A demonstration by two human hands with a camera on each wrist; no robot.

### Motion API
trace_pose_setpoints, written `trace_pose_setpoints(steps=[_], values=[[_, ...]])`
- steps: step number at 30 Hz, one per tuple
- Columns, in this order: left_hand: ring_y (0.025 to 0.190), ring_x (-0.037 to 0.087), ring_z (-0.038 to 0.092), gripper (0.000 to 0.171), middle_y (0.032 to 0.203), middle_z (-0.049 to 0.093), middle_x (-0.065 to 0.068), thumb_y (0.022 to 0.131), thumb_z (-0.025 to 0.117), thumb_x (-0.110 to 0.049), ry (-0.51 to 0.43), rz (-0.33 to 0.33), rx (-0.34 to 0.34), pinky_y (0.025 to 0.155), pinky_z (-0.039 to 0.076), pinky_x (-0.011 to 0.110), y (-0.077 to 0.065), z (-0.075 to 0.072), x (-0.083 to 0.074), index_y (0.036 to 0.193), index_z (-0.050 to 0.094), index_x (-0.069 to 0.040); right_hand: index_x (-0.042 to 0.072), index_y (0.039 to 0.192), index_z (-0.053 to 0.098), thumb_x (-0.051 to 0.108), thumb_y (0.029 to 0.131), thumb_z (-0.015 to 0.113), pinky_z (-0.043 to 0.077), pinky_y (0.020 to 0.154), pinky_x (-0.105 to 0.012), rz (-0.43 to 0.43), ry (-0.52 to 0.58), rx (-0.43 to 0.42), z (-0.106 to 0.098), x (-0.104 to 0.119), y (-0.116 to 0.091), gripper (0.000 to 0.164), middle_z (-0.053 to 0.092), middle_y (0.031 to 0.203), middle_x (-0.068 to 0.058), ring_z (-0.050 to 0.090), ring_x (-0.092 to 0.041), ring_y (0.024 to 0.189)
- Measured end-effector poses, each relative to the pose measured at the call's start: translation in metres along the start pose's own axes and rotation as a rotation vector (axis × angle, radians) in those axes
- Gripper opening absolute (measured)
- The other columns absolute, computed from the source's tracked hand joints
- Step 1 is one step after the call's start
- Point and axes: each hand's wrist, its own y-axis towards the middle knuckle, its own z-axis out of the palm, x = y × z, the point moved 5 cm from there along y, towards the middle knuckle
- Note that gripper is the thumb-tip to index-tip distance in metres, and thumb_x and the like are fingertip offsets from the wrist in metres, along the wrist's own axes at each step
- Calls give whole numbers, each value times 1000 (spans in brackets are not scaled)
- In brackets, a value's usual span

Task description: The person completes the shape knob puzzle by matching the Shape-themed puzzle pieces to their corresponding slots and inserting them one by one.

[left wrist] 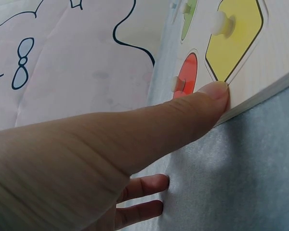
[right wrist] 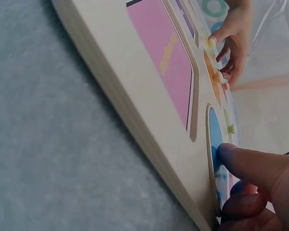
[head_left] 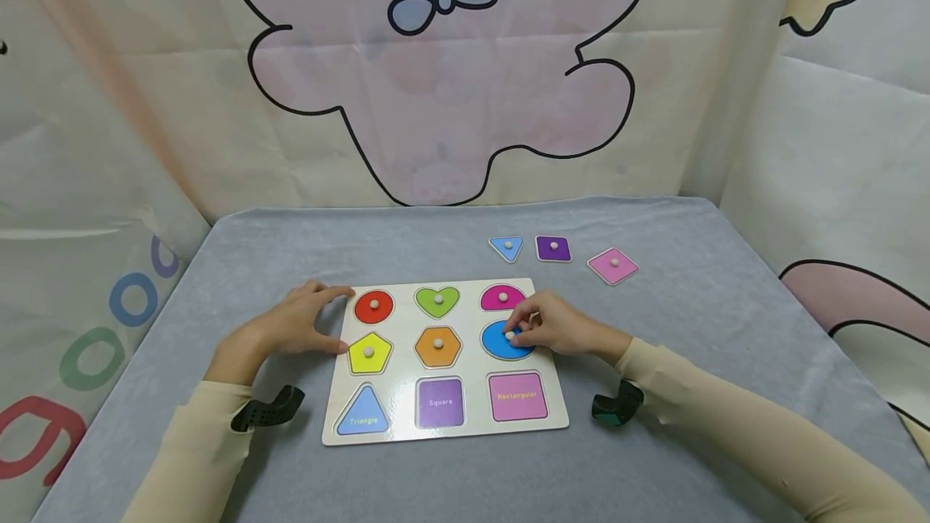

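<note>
A wooden shape puzzle board (head_left: 403, 370) lies on the cloth-covered table. My right hand (head_left: 555, 325) pinches the knob of the blue oval piece (head_left: 497, 349), which sits at its recess on the board's right side; the right wrist view shows the thumb at the knob, with the knob itself mostly covered. On the board's left edge, my left hand (head_left: 294, 325) rests its thumb and forefinger spread apart, the thumb (left wrist: 214, 91) beside the yellow pentagon (left wrist: 236, 43). The red (head_left: 374, 317), green heart, magenta and orange hexagon (head_left: 438, 357) pieces lie in their places.
Triangle, Square and Rectangular recesses (head_left: 517, 406) line the board's near row. Beyond the board lie a blue triangle piece (head_left: 506, 254), a purple piece (head_left: 545, 249) and a pink piece (head_left: 606, 267). A printed curtain (head_left: 690, 63) hangs behind the table.
</note>
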Motion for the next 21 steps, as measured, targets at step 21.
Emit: trace_pose_setpoints(steps=[21], values=[[128, 45, 41, 88, 147, 42, 28, 76, 87, -39, -8, -4, 8, 102, 44, 71, 1, 1, 2, 150, 47, -15, 0, 102, 77, 9, 87, 79, 41, 55, -17, 54, -24, 24, -1, 2, 1, 18, 56, 73, 0, 50, -9, 66]])
